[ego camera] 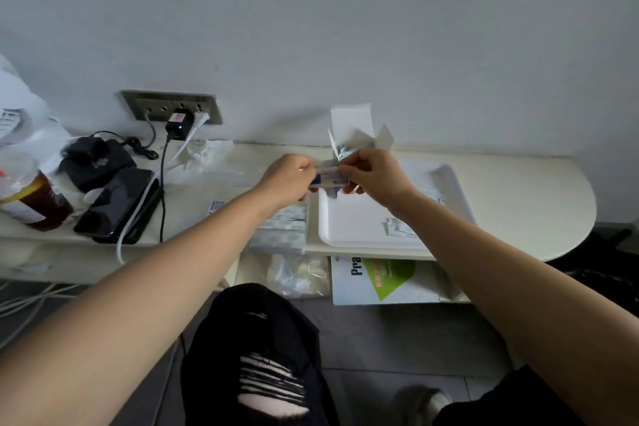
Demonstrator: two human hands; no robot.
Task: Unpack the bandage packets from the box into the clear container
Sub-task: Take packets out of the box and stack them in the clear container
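Observation:
A small white and blue bandage box [330, 180] is held above the left end of the white tray, between both hands. Its top flaps [350, 123] stand open toward the wall, and bandage packets [345, 150] show in the opening. My left hand [288, 180] pinches the box's left end. My right hand [375, 176] grips the right side, fingers curled under it. The clear container [280, 230] sits on the shelf left of the tray, partly behind my left forearm, with several packets inside.
The white tray [349, 221] holds a few loose packets [399, 228]. On the left lie black devices [117, 204], cables plugged into a wall socket [173, 107], a jar of dark liquid [33, 201] and a plastic bag. A lower shelf holds a booklet [383, 282].

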